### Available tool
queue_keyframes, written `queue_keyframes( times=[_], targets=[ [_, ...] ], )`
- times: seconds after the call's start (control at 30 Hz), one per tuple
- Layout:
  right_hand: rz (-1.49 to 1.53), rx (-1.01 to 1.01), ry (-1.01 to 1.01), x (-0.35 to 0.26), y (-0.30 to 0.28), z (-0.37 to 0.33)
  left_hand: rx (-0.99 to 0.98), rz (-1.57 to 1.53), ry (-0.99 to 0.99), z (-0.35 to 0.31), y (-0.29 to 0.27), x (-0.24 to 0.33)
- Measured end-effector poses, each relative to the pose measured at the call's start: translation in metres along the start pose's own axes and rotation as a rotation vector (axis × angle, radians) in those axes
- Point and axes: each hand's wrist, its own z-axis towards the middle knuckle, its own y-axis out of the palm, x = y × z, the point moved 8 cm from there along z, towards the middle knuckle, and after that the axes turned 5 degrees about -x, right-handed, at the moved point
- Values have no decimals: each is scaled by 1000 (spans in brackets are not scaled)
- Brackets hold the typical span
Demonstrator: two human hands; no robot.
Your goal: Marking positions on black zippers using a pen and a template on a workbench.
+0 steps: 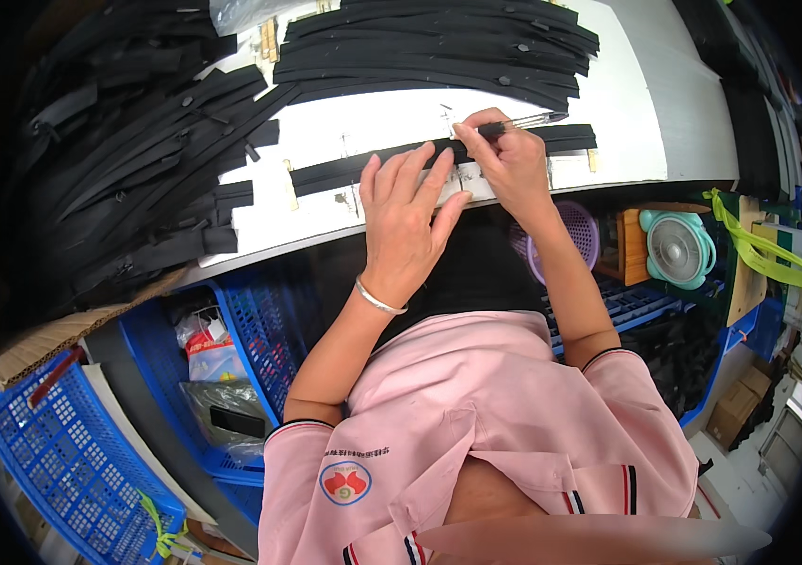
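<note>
My left hand [404, 212] lies over a long black fabric strip [566, 138] near the table's front edge, fingers spread and pressing down. Under its fingertips and thumb is a narrow white strip with dark marks [478, 183], lying along the near side of the black one. In my right hand [514, 169] is a pen [534, 121] with a clear barrel and dark grip, pinched between thumb and fingers. Its rear end points right; the tip is hidden by my fingers, close to the black strip just right of my left hand.
A loose heap of black strips [137, 169] covers the table's left side. More strips lie in a neat stack [429, 52] at the back, on a white board [631, 113]. Below the table are blue baskets [71, 452], a purple basket [578, 235] and a turquoise fan [679, 248].
</note>
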Motion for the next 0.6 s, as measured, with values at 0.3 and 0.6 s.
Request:
queue_keyframes(
  times=[0.3, 0.6],
  targets=[
    [71, -96, -20, 4, -1, -3, 49, 90, 8, 2, 4, 2],
    [125, -160, 89, 5, -8, -6, 43, 122, -7, 2, 6, 0]
  ],
)
